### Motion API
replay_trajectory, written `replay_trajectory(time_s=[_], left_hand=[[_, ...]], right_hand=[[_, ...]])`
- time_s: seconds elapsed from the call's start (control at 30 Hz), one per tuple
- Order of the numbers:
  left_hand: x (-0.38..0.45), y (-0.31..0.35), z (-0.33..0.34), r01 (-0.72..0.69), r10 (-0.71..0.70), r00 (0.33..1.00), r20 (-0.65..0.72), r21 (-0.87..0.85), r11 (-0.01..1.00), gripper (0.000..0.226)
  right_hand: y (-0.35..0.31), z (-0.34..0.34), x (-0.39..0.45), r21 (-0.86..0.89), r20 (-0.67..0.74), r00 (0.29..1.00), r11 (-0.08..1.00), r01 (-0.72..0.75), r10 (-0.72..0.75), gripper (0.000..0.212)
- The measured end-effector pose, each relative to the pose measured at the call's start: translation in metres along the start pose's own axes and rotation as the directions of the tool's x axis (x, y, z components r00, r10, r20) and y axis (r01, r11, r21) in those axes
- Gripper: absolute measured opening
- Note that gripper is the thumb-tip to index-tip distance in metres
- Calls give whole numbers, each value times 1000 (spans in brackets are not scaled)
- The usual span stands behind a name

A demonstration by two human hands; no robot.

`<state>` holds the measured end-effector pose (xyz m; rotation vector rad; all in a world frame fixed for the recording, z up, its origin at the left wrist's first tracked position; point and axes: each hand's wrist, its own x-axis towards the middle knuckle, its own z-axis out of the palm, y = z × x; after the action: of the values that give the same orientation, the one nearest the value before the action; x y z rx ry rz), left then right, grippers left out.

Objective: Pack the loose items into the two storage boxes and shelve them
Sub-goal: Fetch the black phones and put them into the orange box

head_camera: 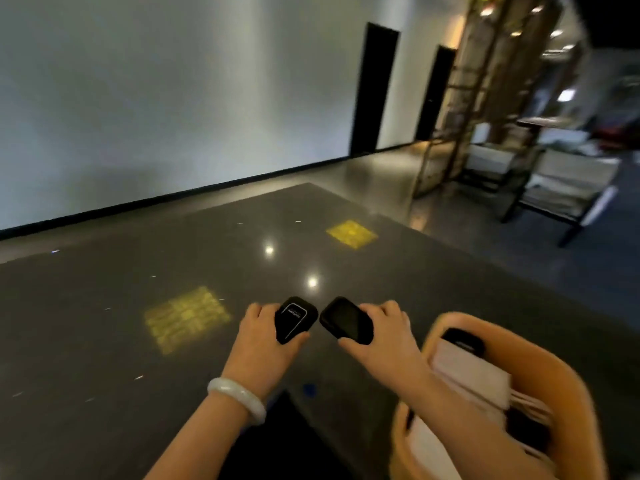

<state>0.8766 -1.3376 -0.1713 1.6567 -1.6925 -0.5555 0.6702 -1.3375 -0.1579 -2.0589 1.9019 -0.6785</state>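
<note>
Presently, the largest surface in view is the dark polished tabletop [207, 289], which fills the lower half of the head view and carries two yellowish rectangular patches; whether these are stickers or reflections cannot be determined. Two bright ceiling-light reflections lie on it between the patches and the hands.

At the lower right corner stands an orange storage box [575, 386], its rim blurred. It already holds pale folded material [474, 375], possibly cloth or paper, and a dark item [462, 339] near its far end. Only this one box is in view; the second box and any shelf are not visible, so packing appears to be partly done and shelving not yet begun.

The left hand [263, 337], with a pale bangle [237, 398] on the wrist, has its fingers curled round a small black case with white lettering [296, 318], printed face up. The right hand [384, 336] grips a plain black case [346, 320] in the same manner, thumb under and fingers over. Both cases sit just above or on the tabletop, which of the two cannot be told, and their near corners almost meet.

The grip on each looks like one meant for carrying. The right hand lies just beside the box rim, so its case would probably go in first, with the left-hand case to follow across the body.
</note>
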Motion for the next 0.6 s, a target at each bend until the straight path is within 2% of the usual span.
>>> replay_trajectory(time_s=[0.17, 0.27, 0.33, 0.43, 0.6], left_hand=[[5, 55, 74, -177, 182, 968, 172, -44, 983, 51], [5, 80, 104, -253, 276, 924, 266, -117, 960, 44], [8, 96, 120, -296, 333, 887, 321, -160, 942, 36], [15, 113, 142, -358, 403, 840, 363, -189, 915, 36], [29, 119, 166, -400, 437, 796, 418, -178, 899, 39]], right_hand=[[78, -48, -39, -80, -112, 962, 963, -258, 249, 55], [111, -63, -59, 66, -126, 924, 932, -356, 362, 46], [128, -71, -68, 88, -138, 892, 903, -421, 430, 43], [150, -79, -73, 141, -160, 856, 870, -473, 491, 32], [162, -90, -70, 197, -195, 802, 824, -532, 565, 28]])
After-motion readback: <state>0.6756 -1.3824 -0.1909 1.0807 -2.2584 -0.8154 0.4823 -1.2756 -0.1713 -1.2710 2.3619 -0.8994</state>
